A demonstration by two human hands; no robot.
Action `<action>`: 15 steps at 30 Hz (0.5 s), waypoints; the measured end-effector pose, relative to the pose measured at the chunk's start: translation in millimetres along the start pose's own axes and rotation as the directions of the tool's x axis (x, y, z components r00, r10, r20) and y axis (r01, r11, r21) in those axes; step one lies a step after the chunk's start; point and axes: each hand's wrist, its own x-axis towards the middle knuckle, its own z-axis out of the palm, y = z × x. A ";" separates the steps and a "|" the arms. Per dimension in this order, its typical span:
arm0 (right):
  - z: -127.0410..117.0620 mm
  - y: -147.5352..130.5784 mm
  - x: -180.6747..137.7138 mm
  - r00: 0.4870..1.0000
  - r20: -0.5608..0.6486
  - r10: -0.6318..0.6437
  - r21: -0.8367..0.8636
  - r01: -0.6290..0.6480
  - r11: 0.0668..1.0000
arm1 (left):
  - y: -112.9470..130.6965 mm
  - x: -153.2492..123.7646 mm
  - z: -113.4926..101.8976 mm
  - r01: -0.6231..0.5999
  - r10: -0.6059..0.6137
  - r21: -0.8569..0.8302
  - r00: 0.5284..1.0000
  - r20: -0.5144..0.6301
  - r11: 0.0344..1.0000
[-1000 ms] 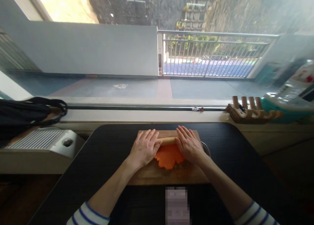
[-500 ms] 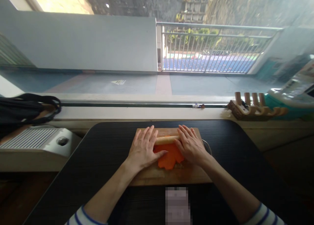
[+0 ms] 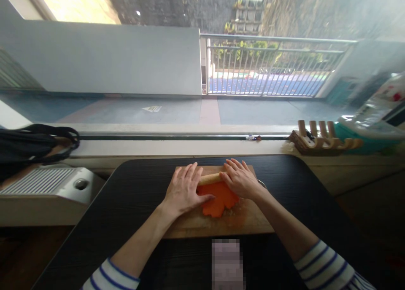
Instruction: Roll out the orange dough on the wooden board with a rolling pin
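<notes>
A pale wooden rolling pin (image 3: 210, 179) lies crosswise over a flat, ragged-edged sheet of orange dough (image 3: 217, 201) on a wooden cutting board (image 3: 190, 229). My left hand (image 3: 185, 189) rests on the pin's left part, fingers stretched out flat and thumb reaching over the dough. On its right part lies my right hand (image 3: 242, 180), also with extended fingers, its wrist angled inward. Both hands cover the pin's ends. Small crumbs (image 3: 229, 213) sit by the dough's lower edge. A metal loop (image 3: 262, 183) shows at the board's right side.
The board stands on a black table (image 3: 133, 205). A blurred-out pinkish rectangle (image 3: 227, 264) lies at its near side. Beyond are a window sill (image 3: 158, 147), a wooden rack (image 3: 316, 142), a teal container (image 3: 351, 132), a black bag (image 3: 28, 142) and a white slatted unit (image 3: 72, 186).
My right hand has shifted left and slightly up along the rolling pin, baring more of the dough's right side. The pin's right part tilts a little farther up. My left hand stays nearly still.
</notes>
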 end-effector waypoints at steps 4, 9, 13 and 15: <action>7.4 -1.7 -16.0 0.999 -0.053 0.005 -0.010 -0.006 1.000 | 2.4 -10.4 1.2 -0.039 0.038 -0.036 0.999 -0.012 0.999; 11.2 -3.2 -23.0 0.996 -0.094 0.007 -0.024 -0.009 1.000 | 6.4 -10.5 -3.6 -0.016 0.015 -0.065 1.000 -0.009 0.998; 5.2 -2.5 -9.7 0.999 -0.045 0.008 -0.004 -0.008 1.000 | 4.6 3.7 -5.4 0.040 -0.040 -0.031 0.999 -0.029 0.999; 2.8 -2.1 -3.4 0.999 -0.031 0.006 -0.006 -0.006 1.000 | 2.5 9.9 -3.4 0.047 -0.047 -0.006 0.998 -0.049 0.999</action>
